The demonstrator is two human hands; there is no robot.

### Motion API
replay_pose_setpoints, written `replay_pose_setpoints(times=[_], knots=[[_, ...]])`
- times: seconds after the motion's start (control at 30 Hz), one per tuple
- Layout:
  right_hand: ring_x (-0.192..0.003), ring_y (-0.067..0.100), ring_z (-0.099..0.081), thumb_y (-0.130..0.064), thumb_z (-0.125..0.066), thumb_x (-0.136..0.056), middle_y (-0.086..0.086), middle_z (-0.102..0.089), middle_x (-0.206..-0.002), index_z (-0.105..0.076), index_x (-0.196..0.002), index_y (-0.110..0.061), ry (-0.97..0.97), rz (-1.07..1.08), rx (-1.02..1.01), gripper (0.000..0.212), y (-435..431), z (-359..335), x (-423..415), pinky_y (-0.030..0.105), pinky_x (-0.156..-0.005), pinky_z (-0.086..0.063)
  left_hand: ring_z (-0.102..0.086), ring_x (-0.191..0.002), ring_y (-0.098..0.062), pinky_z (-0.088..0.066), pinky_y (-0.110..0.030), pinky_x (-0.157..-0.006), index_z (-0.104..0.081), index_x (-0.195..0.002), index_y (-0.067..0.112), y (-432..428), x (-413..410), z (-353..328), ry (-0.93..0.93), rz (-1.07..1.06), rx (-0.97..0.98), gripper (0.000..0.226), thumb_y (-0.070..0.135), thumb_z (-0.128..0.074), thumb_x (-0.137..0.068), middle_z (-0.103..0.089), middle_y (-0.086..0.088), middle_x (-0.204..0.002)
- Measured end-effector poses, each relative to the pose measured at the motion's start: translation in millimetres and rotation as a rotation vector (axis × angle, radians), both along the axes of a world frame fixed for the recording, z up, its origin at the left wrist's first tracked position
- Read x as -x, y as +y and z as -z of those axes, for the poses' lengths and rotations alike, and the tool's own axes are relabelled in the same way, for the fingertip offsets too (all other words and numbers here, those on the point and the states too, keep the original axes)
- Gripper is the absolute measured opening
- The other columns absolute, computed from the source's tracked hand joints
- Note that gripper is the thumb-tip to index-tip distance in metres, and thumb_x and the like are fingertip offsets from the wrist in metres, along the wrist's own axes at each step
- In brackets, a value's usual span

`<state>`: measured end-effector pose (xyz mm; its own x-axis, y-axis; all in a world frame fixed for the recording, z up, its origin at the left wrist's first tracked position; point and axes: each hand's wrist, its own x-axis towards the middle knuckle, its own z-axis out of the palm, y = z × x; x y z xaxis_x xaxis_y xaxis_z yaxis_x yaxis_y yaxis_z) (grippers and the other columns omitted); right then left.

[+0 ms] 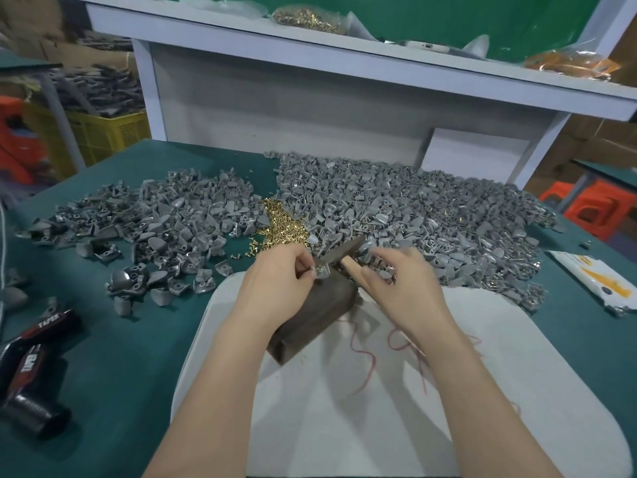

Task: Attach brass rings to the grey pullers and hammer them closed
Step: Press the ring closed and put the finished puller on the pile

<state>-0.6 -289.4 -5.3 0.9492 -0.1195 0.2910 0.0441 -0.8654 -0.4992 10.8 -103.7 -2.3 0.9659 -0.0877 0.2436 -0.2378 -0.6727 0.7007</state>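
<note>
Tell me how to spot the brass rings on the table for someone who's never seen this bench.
On the green table, two heaps of grey pullers spread across the far side. The brass rings lie in the gap between them, just beyond the left hand: the one gold patch among all that grey.

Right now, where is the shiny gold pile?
In the head view, the brass rings lie on the green table, between the left heap of grey pullers and the right heap, just beyond the left hand.
</note>
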Motion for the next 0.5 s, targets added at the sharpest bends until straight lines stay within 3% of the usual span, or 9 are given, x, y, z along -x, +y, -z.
replay_pose_setpoints(times=[0.07, 0.13, 0.23, 0.27, 0.33, 0.4, 0.43, 0.47, 0.5], knots=[[-0.088, 0.004, -0.054, -0.042, -0.062, -0.085, -0.007, -0.057, -0.103, -0.06, -0.121, -0.034, -0.065, -0.15, -0.09, 0.037, 12, -9, -3, 0.019, -0.082, -0.043, -0.056, -0.079, -0.009, -0.046, -0.025, -0.072, -0.06, -0.082, 0.028, -1, -1, 0, -0.008, 0.021, 0.018, 0.011, 0.019, -0.064, -0.086, -0.059, 0.016, -0.076], [-0.075, -0.006, -0.055, -0.031, -0.066, -0.085, -0.014, -0.062, -0.086, -0.066, -0.107, -0.032, 0.041, -0.3, -0.124, 0.022, 28, -15, -9, 0.01, -0.073, -0.043, -0.058, -0.078, -0.008, -0.045, -0.019, -0.068, -0.062, -0.084, 0.025, -2, -2, 0, -0.018, 0.038, 0.083, 0.009, 0.016, -0.064, -0.086, -0.062, 0.013, -0.078], [-0.075, 0.001, -0.06, -0.022, -0.065, -0.087, -0.016, -0.063, -0.078, -0.066, -0.089, -0.03, -0.017, -0.247, -0.221, 0.009, 40, -24, -30, 0.019, -0.069, -0.045, -0.057, -0.079, -0.005, -0.039, -0.007, -0.064, -0.06, -0.096, 0.022, -3, -3, -2, -0.052, -0.034, 0.252, 0.012, 0.014, -0.062, -0.087, -0.062, 0.01, -0.087], [-0.079, 0.003, -0.06, -0.02, -0.063, -0.088, -0.014, -0.064, -0.085, -0.066, -0.097, -0.027, -0.082, -0.15, -0.284, 0.012, 39, -31, -41, 0.016, -0.066, -0.043, -0.056, -0.08, -0.001, -0.038, -0.007, -0.065, -0.058, -0.101, 0.023, -2, -4, -3, -0.071, -0.093, 0.323, 0.015, 0.015, -0.061, -0.088, -0.061, 0.012, -0.091], [-0.091, 0.005, -0.058, -0.019, -0.06, -0.09, -0.005, -0.059, -0.12, -0.049, -0.131, -0.025, -0.13, 0.036, -0.38, 0.043, 35, -48, -62, 0.014, -0.067, -0.044, -0.055, -0.084, 0.005, -0.036, -0.008, -0.068, -0.057, -0.107, 0.023, 1, -6, -5, -0.12, -0.231, 0.489, 0.018, 0.017, -0.059, -0.09, -0.059, 0.013, -0.099], [-0.122, 0.022, -0.048, -0.023, -0.059, -0.09, 0.008, -0.029, -0.151, -0.019, -0.148, -0.032, 0.002, 0.142, -0.247, 0.071, 38, -57, -76, 0.04, -0.097, -0.046, -0.054, -0.088, 0.006, -0.037, -0.008, -0.07, -0.057, -0.107, 0.024, 6, -8, -8, -0.158, -0.359, 0.701, 0.017, 0.016, -0.057, -0.092, -0.058, 0.014, -0.102], [-0.133, 0.03, -0.036, -0.025, -0.059, -0.09, 0.012, -0.019, -0.155, -0.015, -0.149, -0.035, 0.047, 0.132, -0.121, 0.074, 46, -58, -77, 0.048, -0.109, -0.033, -0.054, -0.09, 0.005, -0.037, -0.008, -0.07, -0.057, -0.105, 0.025, 9, -9, -9, -0.168, -0.414, 0.808, 0.017, 0.015, -0.055, -0.092, -0.058, 0.014, -0.103], [-0.133, 0.031, -0.036, -0.026, -0.059, -0.091, 0.015, -0.023, -0.153, -0.019, -0.148, -0.035, 0.052, 0.062, -0.016, 0.07, 58, -55, -78, 0.048, -0.112, -0.028, -0.055, -0.092, 0.003, -0.038, -0.009, -0.07, -0.057, -0.102, 0.027, 11, -10, -10, -0.177, -0.462, 0.902, 0.017, 0.013, -0.054, -0.092, -0.058, 0.012, -0.104], [-0.122, 0.026, -0.047, -0.026, -0.058, -0.091, 0.014, -0.037, -0.147, -0.031, -0.145, -0.033, 0.039, -0.072, 0.056, 0.061, 74, -51, -77, 0.044, -0.11, -0.033, -0.056, -0.094, 0.0, -0.04, -0.009, -0.071, -0.056, -0.099, 0.028, 14, -10, -11, -0.193, -0.502, 0.984, 0.019, 0.011, -0.052, -0.092, -0.059, 0.01, -0.105]])
